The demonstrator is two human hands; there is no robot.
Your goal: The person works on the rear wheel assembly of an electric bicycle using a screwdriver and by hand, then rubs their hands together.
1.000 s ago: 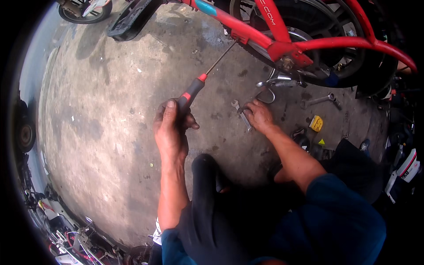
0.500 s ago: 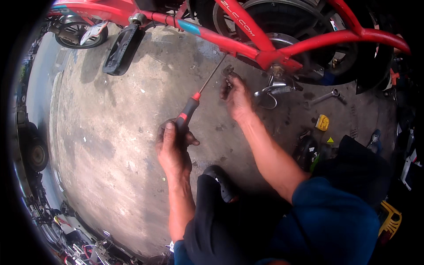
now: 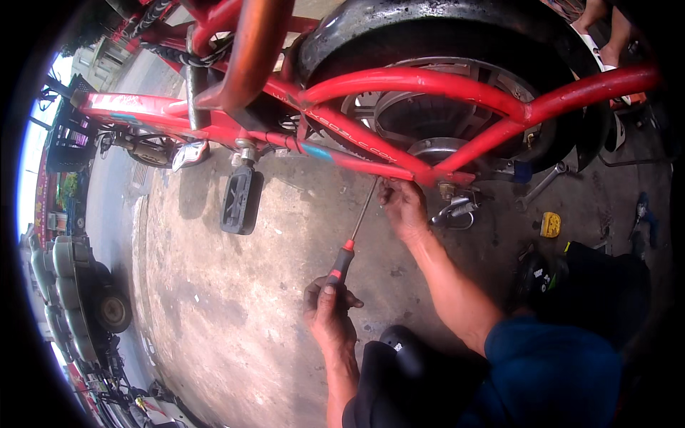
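Observation:
My left hand [image 3: 328,317] grips a red-and-black screwdriver [image 3: 340,264], its shaft angled up to the underside of a red bike frame [image 3: 357,162]. My right hand [image 3: 405,210] is raised beneath that bar, beside the screwdriver's tip, fingers curled around something small that they hide. Just right of these fingers, a metal kickstand with a spring [image 3: 457,210] hangs below the frame. Behind the frame is a thick black wheel [image 3: 421,36] with a metal hub. A black pedal [image 3: 241,200] hangs at the left.
A ratcheting wrench [image 3: 541,187] and a yellow tape measure [image 3: 550,225] lie on the concrete floor [image 3: 214,299] at right. Parked vehicles with a tire [image 3: 114,310] line the left edge, beside a road. Another person's bare leg [image 3: 612,39] shows at the upper right.
My right hand has picked the small wrench off the floor and moved up under the frame. The view has tilted up, showing more of the bike. The screwdriver stays in my left hand.

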